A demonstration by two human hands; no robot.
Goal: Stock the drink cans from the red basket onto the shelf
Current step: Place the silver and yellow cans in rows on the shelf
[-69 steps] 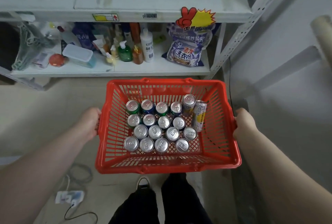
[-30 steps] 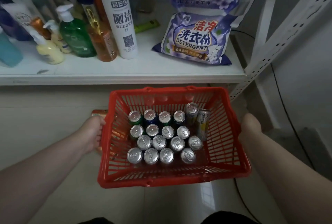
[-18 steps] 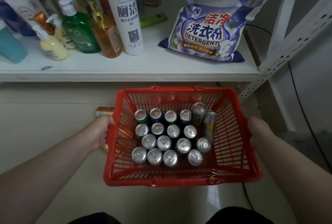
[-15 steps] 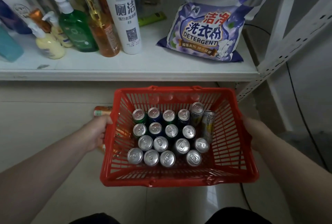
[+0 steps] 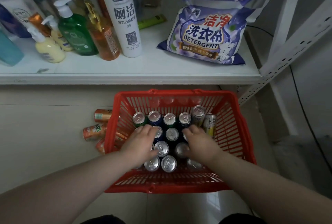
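Note:
The red basket [image 5: 179,92] sits on the floor in front of the white shelf [image 5: 125,78]. Several silver-topped drink cans [image 5: 169,118] stand upright in rows inside it, with two taller cans [image 5: 198,114] at the back right. My left hand [image 5: 142,142] lies palm down over the cans in the left columns. My right hand [image 5: 198,140] lies palm down over the cans on the right. The fingers of both hands curl down over can tops and hide the cans beneath. Whether either hand grips a can is not visible.
On the shelf stand a purple detergent bag [image 5: 203,35], a tall white bottle [image 5: 124,17], an orange bottle [image 5: 106,42], a green pump bottle [image 5: 75,33] and smaller bottles at the left. Orange cans [image 5: 95,131] lie on the floor left of the basket. A perforated shelf upright [image 5: 287,53] stands at the right.
Both hands have let go of the basket's sides and moved inside it, onto the cans. The basket now rests on the floor below the shelf.

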